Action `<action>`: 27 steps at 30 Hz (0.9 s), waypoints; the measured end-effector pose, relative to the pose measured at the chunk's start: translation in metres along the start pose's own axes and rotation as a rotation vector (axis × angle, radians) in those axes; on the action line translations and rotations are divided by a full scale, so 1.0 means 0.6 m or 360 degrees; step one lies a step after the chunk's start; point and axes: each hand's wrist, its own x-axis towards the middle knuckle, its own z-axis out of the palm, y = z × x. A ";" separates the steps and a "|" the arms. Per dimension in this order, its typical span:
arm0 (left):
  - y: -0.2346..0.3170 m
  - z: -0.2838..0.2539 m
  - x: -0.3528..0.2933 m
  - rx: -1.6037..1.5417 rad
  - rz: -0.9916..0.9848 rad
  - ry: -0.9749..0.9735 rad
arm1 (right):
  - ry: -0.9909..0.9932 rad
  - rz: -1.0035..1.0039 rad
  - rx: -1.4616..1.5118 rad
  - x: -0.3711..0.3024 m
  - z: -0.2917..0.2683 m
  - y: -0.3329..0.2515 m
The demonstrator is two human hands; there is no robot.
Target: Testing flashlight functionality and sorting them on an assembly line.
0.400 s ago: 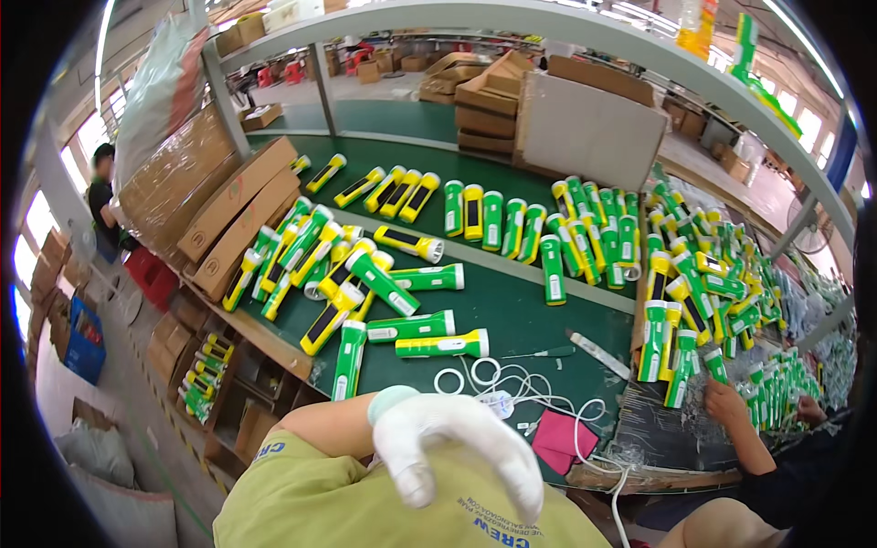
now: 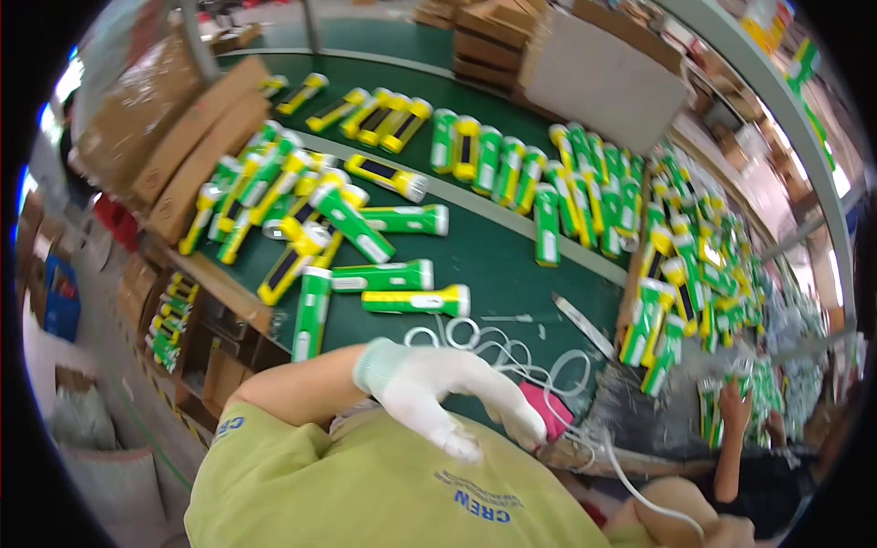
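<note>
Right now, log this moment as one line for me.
left hand: white-gloved, open, apparently empty | near: pink cloth, white cable | on green bench: green-and-yellow flashlights

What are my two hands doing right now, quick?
Left hand: gloved, open with fingers curved, nothing seen in it.
Right hand: cannot be told, not clearly visible.

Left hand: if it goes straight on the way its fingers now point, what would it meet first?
The left hand would probably meet the pink cloth first, though depth is unclear.
</note>
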 end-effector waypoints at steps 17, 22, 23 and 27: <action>-0.235 -0.661 0.001 0.1389 -0.0863 0.2412 | 0.0739 0.1696 0.0119 -0.039 0.098 0.461; -0.195 -0.585 0.023 -0.0273 -0.0365 0.2110 | 0.0625 0.1644 0.0130 -0.041 0.095 0.491; -0.186 -0.565 0.019 -0.0031 -0.0357 0.2056 | 0.0661 0.1613 0.0155 -0.038 0.094 0.494; -0.098 -0.386 0.060 0.1132 -0.0495 0.1640 | 0.0781 0.1529 0.0064 -0.040 0.080 0.520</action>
